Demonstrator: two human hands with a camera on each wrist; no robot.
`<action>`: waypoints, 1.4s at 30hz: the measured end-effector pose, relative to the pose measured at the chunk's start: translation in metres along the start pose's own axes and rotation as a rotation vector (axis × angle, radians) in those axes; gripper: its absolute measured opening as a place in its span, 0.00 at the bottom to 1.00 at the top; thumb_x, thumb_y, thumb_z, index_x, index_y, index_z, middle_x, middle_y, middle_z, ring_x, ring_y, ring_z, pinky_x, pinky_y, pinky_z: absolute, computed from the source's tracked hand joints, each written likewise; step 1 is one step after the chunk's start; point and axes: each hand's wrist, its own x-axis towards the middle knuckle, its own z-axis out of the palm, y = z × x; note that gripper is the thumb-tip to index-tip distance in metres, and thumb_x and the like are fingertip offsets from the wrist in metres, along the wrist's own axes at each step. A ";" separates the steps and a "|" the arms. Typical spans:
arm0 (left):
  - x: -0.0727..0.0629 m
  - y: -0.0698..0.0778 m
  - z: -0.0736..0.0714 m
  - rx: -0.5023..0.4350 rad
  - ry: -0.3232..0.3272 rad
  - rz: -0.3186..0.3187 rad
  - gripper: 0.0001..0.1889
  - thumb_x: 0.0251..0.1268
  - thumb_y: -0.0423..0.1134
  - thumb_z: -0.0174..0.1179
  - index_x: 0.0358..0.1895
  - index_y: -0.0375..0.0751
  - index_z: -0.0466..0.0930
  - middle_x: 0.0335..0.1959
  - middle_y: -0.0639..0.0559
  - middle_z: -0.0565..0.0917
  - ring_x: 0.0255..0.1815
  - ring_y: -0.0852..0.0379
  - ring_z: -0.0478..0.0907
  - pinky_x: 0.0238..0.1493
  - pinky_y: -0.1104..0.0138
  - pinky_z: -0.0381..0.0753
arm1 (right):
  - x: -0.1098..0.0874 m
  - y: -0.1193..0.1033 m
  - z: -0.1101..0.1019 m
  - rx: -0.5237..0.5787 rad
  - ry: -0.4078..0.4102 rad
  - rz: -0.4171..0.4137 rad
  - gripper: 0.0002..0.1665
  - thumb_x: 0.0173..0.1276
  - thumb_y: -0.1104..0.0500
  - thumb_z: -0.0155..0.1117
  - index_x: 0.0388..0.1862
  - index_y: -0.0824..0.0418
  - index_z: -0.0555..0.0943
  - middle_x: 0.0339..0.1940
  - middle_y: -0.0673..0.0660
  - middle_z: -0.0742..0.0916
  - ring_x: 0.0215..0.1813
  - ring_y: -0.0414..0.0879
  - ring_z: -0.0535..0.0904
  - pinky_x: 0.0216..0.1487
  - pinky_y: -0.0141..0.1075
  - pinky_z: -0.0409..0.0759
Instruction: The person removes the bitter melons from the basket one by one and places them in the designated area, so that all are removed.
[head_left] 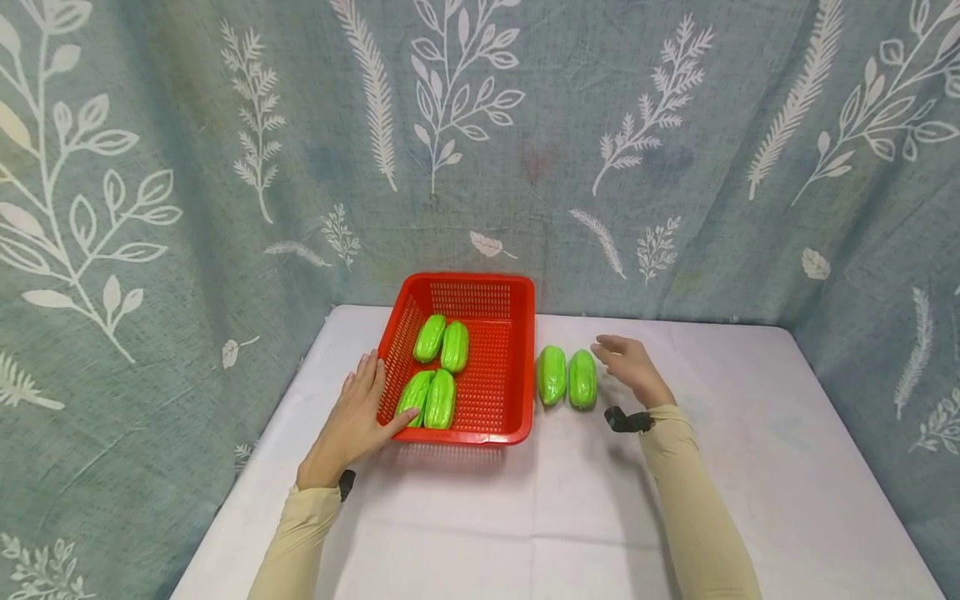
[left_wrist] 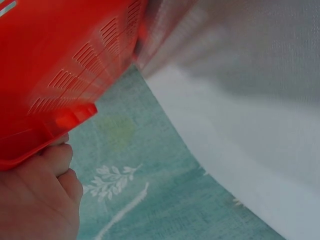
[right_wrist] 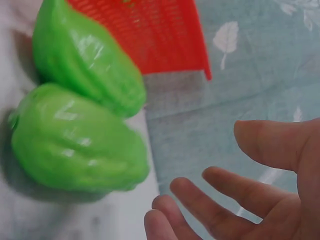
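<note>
A red plastic basket [head_left: 480,437] stands on the table, with several glossy green ridged fruits [head_left: 441,400] in its left half. My left hand [head_left: 348,425] holds the basket's front left corner, thumb over the rim and fingers along the outer left side. In the left wrist view, the fingers [left_wrist: 60,160] lie under the red rim. Two more green fruits lie side by side just right of the basket, a left one [head_left: 552,375] and a right one [head_left: 582,380]. My right hand [head_left: 633,367] hovers beside the right one, fingers apart and holding nothing.
A white cloth [head_left: 585,533] covers the table. Behind and on both sides hangs a grey-green curtain [head_left: 540,167] with white leaf prints, close to the table's back edge. Dark wrist cameras [head_left: 628,420] sit on both wrists.
</note>
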 end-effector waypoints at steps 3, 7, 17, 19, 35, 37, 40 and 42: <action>0.000 -0.001 0.001 0.013 0.005 0.003 0.59 0.66 0.70 0.58 0.83 0.28 0.43 0.87 0.34 0.40 0.88 0.36 0.37 0.84 0.38 0.45 | -0.003 -0.009 0.000 -0.015 0.006 -0.044 0.37 0.83 0.46 0.51 0.82 0.64 0.62 0.81 0.67 0.68 0.80 0.65 0.67 0.76 0.56 0.72; 0.000 -0.002 0.002 0.010 0.014 0.007 0.60 0.67 0.70 0.58 0.82 0.27 0.42 0.86 0.34 0.40 0.88 0.35 0.37 0.84 0.38 0.45 | -0.008 -0.024 0.001 -0.018 0.012 -0.089 0.36 0.83 0.46 0.52 0.81 0.62 0.64 0.80 0.66 0.71 0.79 0.65 0.69 0.76 0.56 0.72; -0.001 -0.002 -0.002 0.014 -0.005 -0.006 0.62 0.65 0.71 0.59 0.83 0.27 0.40 0.86 0.33 0.40 0.88 0.36 0.36 0.84 0.39 0.45 | -0.023 -0.065 0.012 -0.041 -0.022 -0.228 0.34 0.80 0.45 0.57 0.77 0.60 0.71 0.76 0.63 0.77 0.76 0.64 0.73 0.76 0.59 0.71; -0.002 -0.002 -0.003 0.014 -0.014 -0.011 0.63 0.63 0.73 0.59 0.83 0.27 0.39 0.86 0.34 0.40 0.88 0.36 0.36 0.84 0.39 0.45 | -0.026 -0.073 0.017 -0.040 -0.037 -0.251 0.34 0.80 0.45 0.57 0.77 0.60 0.71 0.75 0.63 0.78 0.75 0.63 0.74 0.76 0.59 0.72; 0.000 -0.002 -0.002 0.012 -0.001 -0.015 0.65 0.60 0.76 0.59 0.83 0.28 0.42 0.87 0.36 0.40 0.88 0.37 0.37 0.85 0.41 0.45 | -0.028 -0.115 0.058 -0.059 -0.131 -0.374 0.30 0.79 0.48 0.59 0.74 0.61 0.75 0.72 0.62 0.81 0.68 0.61 0.81 0.67 0.54 0.81; 0.000 -0.002 -0.002 0.006 0.001 -0.012 0.65 0.60 0.76 0.60 0.83 0.28 0.42 0.87 0.36 0.40 0.88 0.37 0.38 0.85 0.41 0.45 | -0.025 -0.117 0.064 -0.063 -0.133 -0.366 0.30 0.79 0.48 0.59 0.74 0.60 0.75 0.73 0.61 0.80 0.69 0.60 0.79 0.67 0.53 0.81; 0.000 -0.002 -0.001 0.004 0.002 -0.008 0.65 0.60 0.76 0.59 0.83 0.28 0.42 0.87 0.36 0.41 0.88 0.37 0.38 0.85 0.41 0.45 | -0.020 -0.118 0.073 -0.063 -0.133 -0.362 0.30 0.79 0.48 0.60 0.74 0.61 0.75 0.73 0.62 0.80 0.71 0.60 0.78 0.69 0.53 0.80; 0.000 -0.003 -0.001 0.002 -0.001 -0.008 0.65 0.60 0.76 0.59 0.83 0.28 0.42 0.87 0.36 0.41 0.88 0.37 0.38 0.85 0.41 0.45 | -0.018 -0.120 0.080 -0.062 -0.140 -0.360 0.31 0.79 0.49 0.60 0.74 0.63 0.74 0.73 0.63 0.80 0.71 0.59 0.78 0.70 0.53 0.79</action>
